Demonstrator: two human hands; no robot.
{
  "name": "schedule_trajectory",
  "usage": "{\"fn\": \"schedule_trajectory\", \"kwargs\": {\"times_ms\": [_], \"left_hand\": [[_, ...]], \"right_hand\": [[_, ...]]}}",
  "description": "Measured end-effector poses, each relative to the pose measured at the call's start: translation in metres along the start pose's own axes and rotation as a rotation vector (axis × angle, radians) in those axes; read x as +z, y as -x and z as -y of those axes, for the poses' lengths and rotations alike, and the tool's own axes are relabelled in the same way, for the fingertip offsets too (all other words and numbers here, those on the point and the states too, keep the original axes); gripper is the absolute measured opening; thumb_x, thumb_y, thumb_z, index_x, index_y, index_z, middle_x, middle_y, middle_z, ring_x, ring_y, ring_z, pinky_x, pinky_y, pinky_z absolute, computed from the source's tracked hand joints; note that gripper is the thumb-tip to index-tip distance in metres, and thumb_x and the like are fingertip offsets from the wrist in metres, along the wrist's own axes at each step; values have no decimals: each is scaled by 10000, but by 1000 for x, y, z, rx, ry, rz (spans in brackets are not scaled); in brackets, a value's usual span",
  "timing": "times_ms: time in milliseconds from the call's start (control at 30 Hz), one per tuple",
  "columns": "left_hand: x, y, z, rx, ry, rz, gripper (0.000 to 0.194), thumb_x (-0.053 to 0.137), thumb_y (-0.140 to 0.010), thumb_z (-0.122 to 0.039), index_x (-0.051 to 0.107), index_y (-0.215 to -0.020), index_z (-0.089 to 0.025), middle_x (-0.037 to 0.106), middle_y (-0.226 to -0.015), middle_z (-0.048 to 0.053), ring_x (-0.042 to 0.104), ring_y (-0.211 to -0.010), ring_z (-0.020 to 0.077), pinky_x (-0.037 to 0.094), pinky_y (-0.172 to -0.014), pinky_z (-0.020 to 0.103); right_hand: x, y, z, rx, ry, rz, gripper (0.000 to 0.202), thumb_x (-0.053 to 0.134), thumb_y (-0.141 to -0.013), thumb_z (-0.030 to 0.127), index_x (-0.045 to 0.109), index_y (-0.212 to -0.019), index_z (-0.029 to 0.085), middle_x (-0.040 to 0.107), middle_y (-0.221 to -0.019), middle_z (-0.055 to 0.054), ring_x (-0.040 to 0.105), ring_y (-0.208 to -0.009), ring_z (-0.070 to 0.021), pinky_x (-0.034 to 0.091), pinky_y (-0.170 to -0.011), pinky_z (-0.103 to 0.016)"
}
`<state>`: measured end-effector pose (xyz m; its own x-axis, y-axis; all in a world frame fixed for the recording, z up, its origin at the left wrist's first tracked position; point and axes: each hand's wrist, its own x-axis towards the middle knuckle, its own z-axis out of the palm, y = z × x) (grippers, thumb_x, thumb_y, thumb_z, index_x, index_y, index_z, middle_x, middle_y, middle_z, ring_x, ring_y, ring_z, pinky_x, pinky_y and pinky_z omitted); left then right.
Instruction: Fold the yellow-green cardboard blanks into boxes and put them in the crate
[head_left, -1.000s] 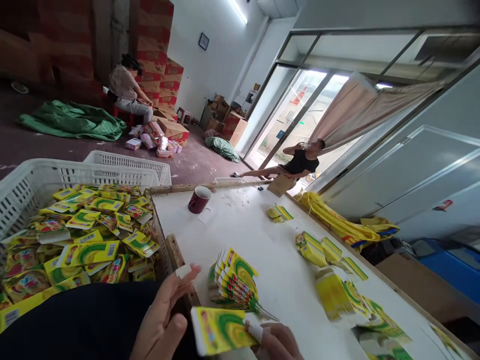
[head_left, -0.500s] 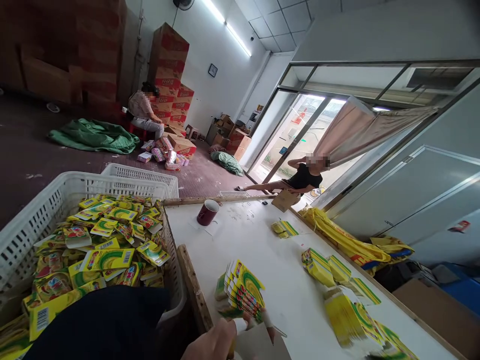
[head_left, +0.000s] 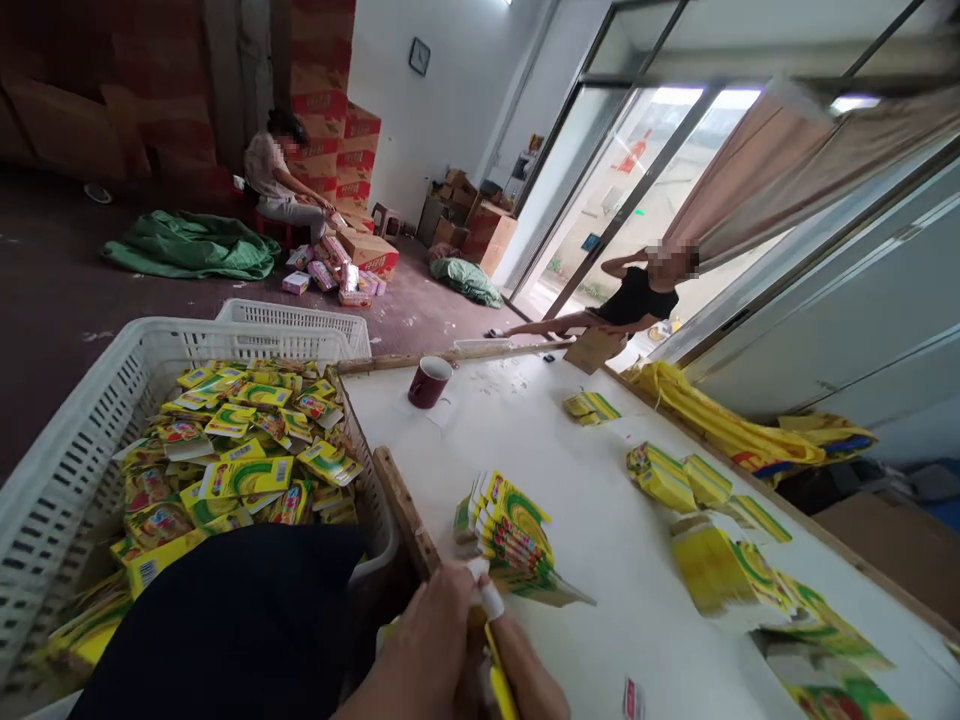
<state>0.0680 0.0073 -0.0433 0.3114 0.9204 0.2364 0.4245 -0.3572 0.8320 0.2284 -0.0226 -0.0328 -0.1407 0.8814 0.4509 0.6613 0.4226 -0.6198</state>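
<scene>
Low in the head view, my left hand and my right hand come together at the table edge. Between them is a small yellow carton, seen mostly on edge, with both hands closed on it. White wraps cover some fingertips. Just beyond my fingers, a fanned stack of flat yellow-and-green cartons lies on the white table. To the left, a white plastic basket is heaped with folded cartons. My dark-sleeved arm or leg covers its near part.
A wooden strip edges the table beside the basket. A dark red mug stands farther back. More carton stacks line the right side. One person sits by red boxes; another sits at the table's far end.
My view has tipped downward, showing more of my hands. The carton between them has turned from its pale inner side to a narrow yellow edge. The far seated person's arms reach farther forward.
</scene>
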Motion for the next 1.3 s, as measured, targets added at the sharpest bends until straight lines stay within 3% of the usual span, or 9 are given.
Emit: {"fn": "schedule_trajectory", "kwargs": {"times_ms": [67, 167, 333, 600, 767, 1033, 1167, 1233, 1300], "left_hand": [[-13, -1, -8, 17, -47, 9, 766, 561, -596, -55, 482, -1342, -209, 570, -1373, 143, 510, -1288, 328, 366, -1110, 499], [-34, -9, -13, -32, -66, 102, 476, 633, -665, -138, 597, -1135, -204, 660, -1154, 112, 599, -1107, 322, 461, -1008, 509], [-50, -15, -13, 18, 0, 86, 433, 762, -664, -214, 624, -1075, -203, 667, -1079, 91, 628, -1036, 285, 522, -913, 417], [-55, -12, -19, 29, 27, 182, 544, 849, -591, -278, 632, -1085, -213, 700, -1051, 82, 668, -993, 286, 529, -897, 410], [-52, -13, -21, 70, -12, 147, 469, 813, -665, -366, 628, -1056, -182, 687, -1025, 101, 665, -968, 287, 535, -873, 411], [-52, -15, -19, 66, 16, 148, 486, 825, -661, -294, 594, -1076, -195, 667, -1014, 67, 653, -959, 265, 538, -865, 392], [-48, -18, -7, 43, 350, -330, 541, 825, -679, -351, 541, -1130, -259, 626, -1056, 31, 656, -981, 224, 535, -872, 340], [-46, -21, 2, 5, 597, -661, 647, 810, -688, -484, 466, -1198, -284, 570, -1238, 74, 589, -1192, 259, 473, -1018, 395], [-44, -25, 9, -123, 751, -779, 740, 793, -671, -584, 412, -1229, -282, 473, -1394, 134, 452, -1363, 309, 373, -1118, 479]], "right_hand": [[-4, 5, 0, 29, 41, -20, 589, 600, -882, 249, 482, -1447, 368, 731, -1220, -26, 721, -1071, -274, 629, -827, -335], [-10, 6, 8, 137, 84, -83, 665, 549, -943, 295, 283, -1552, 299, 679, -1308, -91, 685, -1145, -280, 618, -851, -368], [-11, 2, 22, 68, 105, 101, 732, 519, -965, 303, 127, -1582, 289, 277, -1624, -144, 275, -1478, -332, 449, -1073, -507], [-46, -4, 18, 114, -169, 249, 275, 659, -882, 297, 695, -1154, 309, 594, -1401, -106, 576, -1292, -284, 551, -964, -424], [-34, -5, 22, 208, -202, 109, 131, 677, -857, 265, 700, -985, 255, 570, -1389, -130, 574, -1285, -292, 559, -948, -418], [-9, -1, 25, 317, -321, 34, 551, 578, -929, 332, 371, -1440, 318, 466, -1448, -127, 505, -1326, -290, 503, -1029, -485], [-18, -18, 12, 281, -261, -127, 751, 667, -862, 377, 279, -1501, 308, 412, -1507, -153, 598, -1218, -283, 522, -1000, -487], [-27, -29, -2, 305, -137, -302, 650, 652, -863, 377, 378, -1445, 279, 534, -1408, -151, 668, -1083, -257, 545, -955, -482], [-32, -39, -20, 362, 57, -367, 529, 650, -835, 374, 505, -1325, 236, 651, -1262, -144, 677, -1030, -275, 537, -937, -521]]}}
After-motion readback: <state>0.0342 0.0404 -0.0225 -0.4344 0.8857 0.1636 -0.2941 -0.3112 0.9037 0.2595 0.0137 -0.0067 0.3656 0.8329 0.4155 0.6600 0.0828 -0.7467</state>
